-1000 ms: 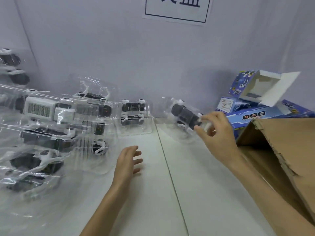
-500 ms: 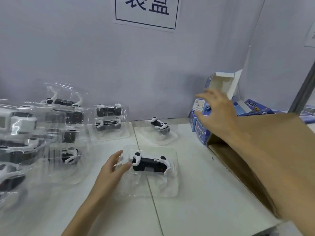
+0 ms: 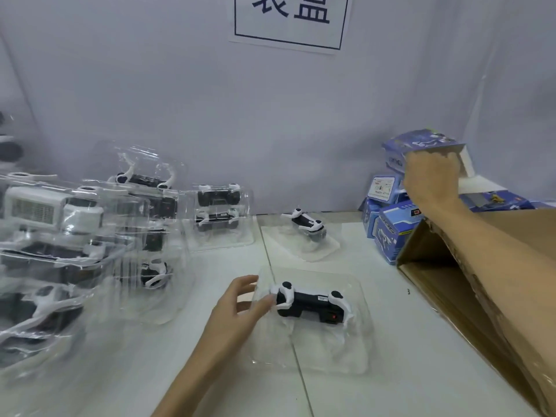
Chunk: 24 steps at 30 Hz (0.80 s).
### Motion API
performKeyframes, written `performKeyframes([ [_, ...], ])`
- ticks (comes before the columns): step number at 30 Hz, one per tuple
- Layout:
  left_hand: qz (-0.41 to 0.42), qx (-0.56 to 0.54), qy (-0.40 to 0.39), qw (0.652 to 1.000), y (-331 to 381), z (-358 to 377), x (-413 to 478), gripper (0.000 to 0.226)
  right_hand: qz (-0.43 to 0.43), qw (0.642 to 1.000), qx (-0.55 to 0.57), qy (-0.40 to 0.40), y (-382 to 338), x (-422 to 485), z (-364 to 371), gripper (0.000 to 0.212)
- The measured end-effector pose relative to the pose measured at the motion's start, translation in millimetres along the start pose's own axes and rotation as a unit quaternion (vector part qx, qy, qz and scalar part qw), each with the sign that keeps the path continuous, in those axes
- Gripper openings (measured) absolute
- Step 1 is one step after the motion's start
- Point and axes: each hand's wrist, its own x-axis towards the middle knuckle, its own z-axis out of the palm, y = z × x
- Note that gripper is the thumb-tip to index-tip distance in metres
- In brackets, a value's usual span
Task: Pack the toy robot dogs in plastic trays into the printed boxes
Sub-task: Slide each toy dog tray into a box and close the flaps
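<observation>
Item 1, far left: a stack of clear trays (image 3: 75, 236), each with a dog inside; not in hand.

Item 2: left hand (image 3: 240, 308), at the left rim of the near plastic tray (image 3: 316, 350). Thumb and fingers are half-curled and narrowly parted about that rim. We cannot tell through the clear plastic whether they pinch it.

Item 3: toy robot dog (image 3: 310, 302), black and white, seated in that tray on the table (image 3: 391, 371). Its long axis runs left to right, with its left end just beside the left thumb. We judge this hand the nearer one, well placed to lift or slide the tray by its short end.

Item 4: a second trayed dog (image 3: 304, 227), farther back, untouched.

Item 5: printed box (image 3: 421, 145), top of the blue pile, up and to the right of the tray and well apart from it.

Item 6: right hand (image 3: 430, 182), fingers hooked over the box's open end, holding it.

Item 7: cardboard carton (image 3: 481, 281), lying open under the right forearm.
</observation>
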Motion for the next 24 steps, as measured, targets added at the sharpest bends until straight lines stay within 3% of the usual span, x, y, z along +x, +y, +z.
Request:
performKeyframes([
  [2,-0.001,0.002,-0.005,1.0,1,0,3,0.034,0.022,0.982,0.157,0.107,-9,2,-20,0.009],
  [5,-0.027,-0.044,-0.029,0.998,2,0,2,0.019,-0.031,0.931,0.319,0.175,-37,-15,-58,0.019],
  [10,0.003,-0.113,-0.017,0.993,10,-12,3,0.045,-0.086,0.821,0.533,0.187,-77,-98,-104,0.018],
  [13,0.02,-0.25,-0.057,0.966,15,-21,2,0.063,-0.133,0.794,0.559,0.197,-94,-143,-110,0.016],
  [16,0.031,-0.352,-0.087,0.931,17,-26,3,0.071,-0.159,0.782,0.567,0.205,-105,-168,-102,0.012],
  [20,0.02,-0.389,-0.1,0.916,17,-26,7,0.108,-0.192,0.81,0.516,0.202,-113,-184,-86,0.017],
  [24,0.012,-0.468,-0.115,0.876,18,-20,8,0.104,-0.272,0.837,0.419,0.222,-114,-187,-80,0.037],
])
